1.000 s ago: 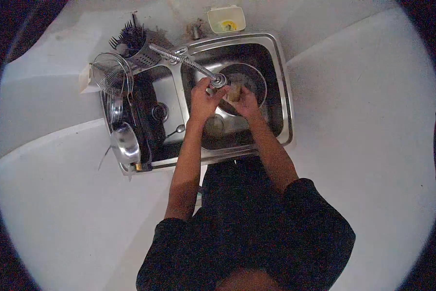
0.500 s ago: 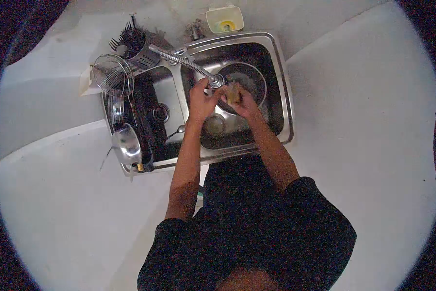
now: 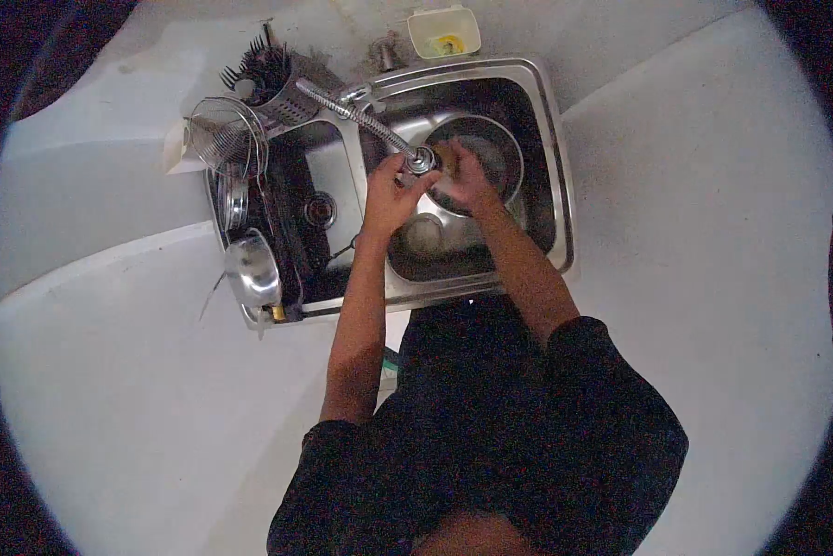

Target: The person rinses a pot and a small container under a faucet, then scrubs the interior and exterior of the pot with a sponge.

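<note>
My left hand [image 3: 391, 196] is curled just below the head of the flexible metal faucet [image 3: 366, 123]. Its thumb points toward my right hand, and whatever sits between its fingers is hidden or too small to make out. My right hand [image 3: 473, 185] is closed on a yellowish sponge [image 3: 447, 156], partly covered by the fingers and the faucet head. Both hands are over the right sink basin [image 3: 542, 199]. Under my right hand lies a large round pan [image 3: 500, 157] with cloudy water in it. A clear round dish or lid [image 3: 424, 235] rests nearer to me in the basin.
A metal cutlery holder [image 3: 291, 102] with dark forks stands behind the left basin [image 3: 331, 153]. Wire strainers [image 3: 227, 139] and a steel pot [image 3: 252, 269] crowd the left edge. A pale container [image 3: 444, 32] with something yellow inside sits behind the sink.
The view has shifted slightly, so the sink appears further right. My right hand and the sponge have moved up a little, closer to the faucet head. The left hand stays beside the faucet.
</note>
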Demonstrator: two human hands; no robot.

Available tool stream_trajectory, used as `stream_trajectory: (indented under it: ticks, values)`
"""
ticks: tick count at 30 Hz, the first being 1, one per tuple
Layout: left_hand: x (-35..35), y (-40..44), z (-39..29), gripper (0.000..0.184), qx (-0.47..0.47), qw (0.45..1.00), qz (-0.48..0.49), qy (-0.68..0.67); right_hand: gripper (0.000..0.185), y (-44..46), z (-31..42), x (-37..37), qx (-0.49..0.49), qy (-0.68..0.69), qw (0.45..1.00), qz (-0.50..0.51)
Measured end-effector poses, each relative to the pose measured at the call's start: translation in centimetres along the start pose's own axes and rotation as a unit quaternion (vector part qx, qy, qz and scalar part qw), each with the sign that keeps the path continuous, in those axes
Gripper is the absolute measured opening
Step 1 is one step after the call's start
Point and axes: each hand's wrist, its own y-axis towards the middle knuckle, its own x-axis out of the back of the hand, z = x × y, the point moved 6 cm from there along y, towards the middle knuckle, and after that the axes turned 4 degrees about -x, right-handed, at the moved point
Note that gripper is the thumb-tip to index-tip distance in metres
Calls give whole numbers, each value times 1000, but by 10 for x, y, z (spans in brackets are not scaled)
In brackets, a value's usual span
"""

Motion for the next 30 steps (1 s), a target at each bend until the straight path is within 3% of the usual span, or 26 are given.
stream_trajectory:
  ticks: [1,7,10,11,12,13,16,18,20,21,23,24,28,30]
  values:
    - [0,0,0,34,5,1000,2,1,39,-15,5,-28,-53,136,989,4]
    - [1,2,-1,33,6,1000,12,-2,44,-51,-5,-50,-110,260,959,-4]
    - [3,1,2,35,9,1000,28,5,44,-35,-28,-11,-132,323,906,237]
    - [7,-1,1,36,13,999,38,7,47,-32,-27,1,-109,182,974,80]
    - [11,-3,1,37,17,999,47,8,50,-39,-13,8,-79,32,993,-81]
    - [15,-6,0,35,17,999,44,-2,53,-46,-1,22,-47,-121,963,-237]
    - [26,-16,3,34,22,998,44,-24,60,-35,38,39,31,-418,871,-256]
    - [30,-22,9,37,25,998,54,-29,66,-24,66,41,79,-600,732,-313]
    - [32,-23,6,40,0,999,27,-28,71,-27,83,19,96,-645,695,-303]
    - [33,-22,4,42,-13,999,12,-27,72,-38,93,-4,87,-605,746,-263]
    - [33,-22,3,44,17,999,11,-36,73,-28,91,2,84,-592,770,-221]
    - [32,-22,4,45,31,999,11,-42,72,-4,80,33,95,-621,746,-221]
    - [29,-21,8,45,21,999,14,-37,66,5,60,45,137,-650,698,-268]
    - [27,-23,14,43,49,998,29,-21,61,13,48,63,47,-640,719,-266]
